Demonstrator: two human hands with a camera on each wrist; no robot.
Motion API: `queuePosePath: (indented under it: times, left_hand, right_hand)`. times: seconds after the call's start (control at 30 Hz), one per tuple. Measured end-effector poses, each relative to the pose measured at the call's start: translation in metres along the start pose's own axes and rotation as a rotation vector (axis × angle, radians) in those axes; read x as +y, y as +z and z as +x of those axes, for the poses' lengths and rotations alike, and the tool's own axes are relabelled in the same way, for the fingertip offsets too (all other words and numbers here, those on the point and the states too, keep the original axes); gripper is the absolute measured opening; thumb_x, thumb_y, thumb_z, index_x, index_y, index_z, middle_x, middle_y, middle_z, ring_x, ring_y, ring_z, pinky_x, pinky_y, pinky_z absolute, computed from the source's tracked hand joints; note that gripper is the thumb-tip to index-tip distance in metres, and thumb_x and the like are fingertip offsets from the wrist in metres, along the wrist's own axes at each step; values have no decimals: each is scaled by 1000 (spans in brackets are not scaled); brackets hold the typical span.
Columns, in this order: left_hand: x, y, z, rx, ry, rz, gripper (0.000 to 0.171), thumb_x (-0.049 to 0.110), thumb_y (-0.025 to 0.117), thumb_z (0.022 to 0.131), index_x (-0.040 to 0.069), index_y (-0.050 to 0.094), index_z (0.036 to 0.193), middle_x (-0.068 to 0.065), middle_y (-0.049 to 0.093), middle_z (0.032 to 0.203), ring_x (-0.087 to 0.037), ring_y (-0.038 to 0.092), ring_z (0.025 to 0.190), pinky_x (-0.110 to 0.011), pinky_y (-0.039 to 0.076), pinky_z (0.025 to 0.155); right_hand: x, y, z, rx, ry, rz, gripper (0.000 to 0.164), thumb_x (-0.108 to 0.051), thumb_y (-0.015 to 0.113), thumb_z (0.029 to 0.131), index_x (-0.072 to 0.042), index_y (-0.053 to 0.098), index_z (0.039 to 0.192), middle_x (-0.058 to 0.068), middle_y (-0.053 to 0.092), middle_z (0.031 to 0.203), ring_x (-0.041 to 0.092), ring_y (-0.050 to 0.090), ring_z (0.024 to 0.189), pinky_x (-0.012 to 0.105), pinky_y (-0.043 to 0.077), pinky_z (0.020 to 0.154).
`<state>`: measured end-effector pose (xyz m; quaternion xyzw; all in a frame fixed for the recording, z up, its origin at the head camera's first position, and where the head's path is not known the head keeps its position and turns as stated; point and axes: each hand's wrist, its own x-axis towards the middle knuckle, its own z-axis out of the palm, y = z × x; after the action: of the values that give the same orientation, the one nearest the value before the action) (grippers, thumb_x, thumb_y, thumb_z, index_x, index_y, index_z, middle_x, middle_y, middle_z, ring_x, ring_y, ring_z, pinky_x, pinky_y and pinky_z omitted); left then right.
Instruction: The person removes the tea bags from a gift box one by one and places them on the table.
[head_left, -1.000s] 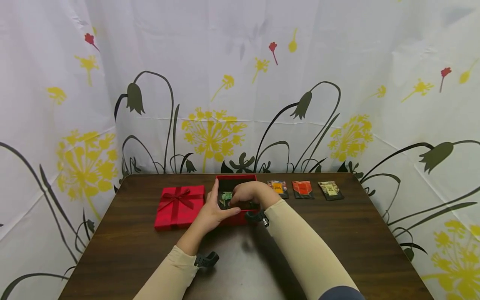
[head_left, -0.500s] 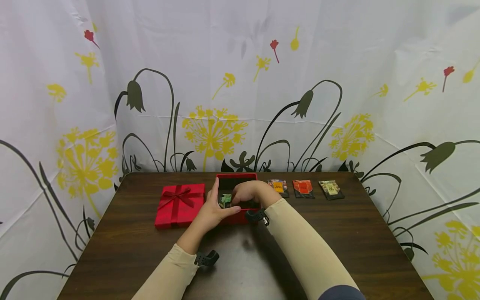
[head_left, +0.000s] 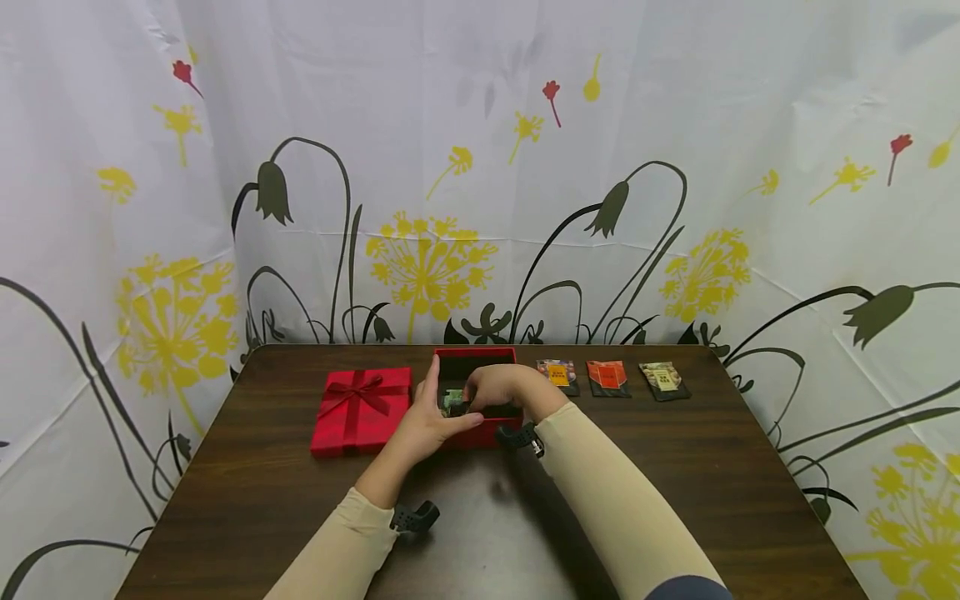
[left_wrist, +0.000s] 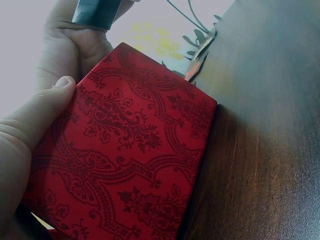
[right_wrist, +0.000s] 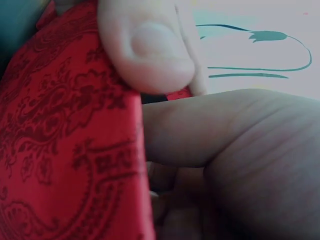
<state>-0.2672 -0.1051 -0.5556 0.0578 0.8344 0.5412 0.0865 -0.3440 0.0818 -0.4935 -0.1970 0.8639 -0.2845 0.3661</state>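
Note:
An open red gift box (head_left: 477, 438) with a dark inside stands at the back middle of the table. My left hand (head_left: 424, 423) holds its near left corner, fingers along the left wall and thumb at the front rim. The left wrist view shows the thumb (left_wrist: 55, 97) at the edge of the box's patterned red wall (left_wrist: 125, 135). My right hand (head_left: 498, 388) reaches into the box with fingers bent down, their tips partly hidden. Beside them a small green packet (head_left: 453, 397) shows inside the box. I cannot tell whether the right fingers pinch it.
A red lid (head_left: 360, 412) with a ribbon bow lies left of the box. To the right, three small packets lie in a row: an orange-labelled one (head_left: 557, 376), a red one (head_left: 608, 378) and a yellowish one (head_left: 663, 381). A printed curtain (head_left: 480, 167) hangs behind the table.
The right hand's fingers shift slightly inside the box beside the green packet. The left hand keeps its place on the box; lid and packets on the table stay put.

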Motion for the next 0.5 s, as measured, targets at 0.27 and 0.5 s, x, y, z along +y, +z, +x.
queuePosePath:
  times: [0.27, 0.5]
  left_hand:
    - [0, 0, 1, -5, -1, 13, 132, 52, 89, 89, 36, -10, 175, -19, 8, 182, -51, 25, 164, -74, 31, 125]
    - [1, -1, 0, 3, -8, 28, 135, 56, 90, 86, 36, -9, 176, -20, 11, 181, -52, 26, 163, -75, 30, 126]
  right_hand:
    - [9, -2, -4, -12, -119, 156, 4, -9, 68, 103, -7, 71, 100, 0, 60, 85, 16, 47, 68, 36, 43, 65]
    - [21, -6, -4, -1, -200, 472, 8, -9, 61, 110, -5, 65, 116, 0, 53, 82, 12, 36, 58, 32, 35, 60]
